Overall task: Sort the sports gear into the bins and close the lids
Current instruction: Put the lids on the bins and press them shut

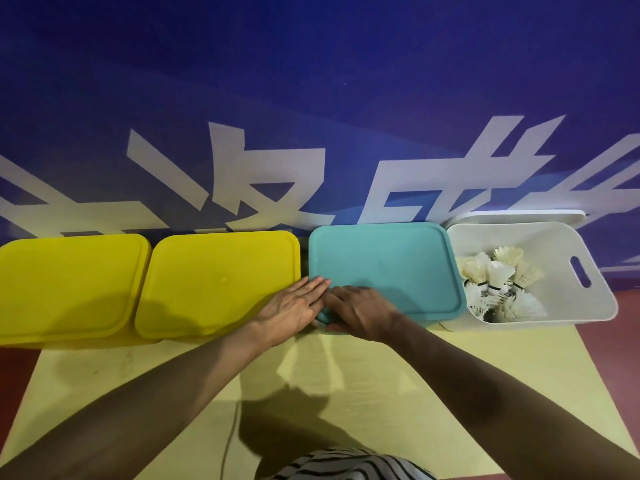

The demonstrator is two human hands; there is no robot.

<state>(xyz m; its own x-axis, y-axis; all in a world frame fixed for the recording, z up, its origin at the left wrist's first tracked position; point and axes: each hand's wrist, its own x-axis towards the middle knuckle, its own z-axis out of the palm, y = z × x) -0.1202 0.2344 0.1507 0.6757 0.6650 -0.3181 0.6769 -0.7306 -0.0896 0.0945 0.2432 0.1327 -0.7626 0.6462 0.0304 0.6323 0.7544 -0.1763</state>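
Your left hand [294,308] lies flat, fingers straight and together, tips on the near-left corner of the teal lid [384,271]. Your right hand [360,311] is curled over that same corner, gripping its edge, and the two hands touch. Both yellow lids [69,285] [218,282] are on, while the white bin [540,271] at the right stands uncovered, shuttlecocks [498,282] piled inside

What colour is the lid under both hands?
Teal, clearest in the head view.
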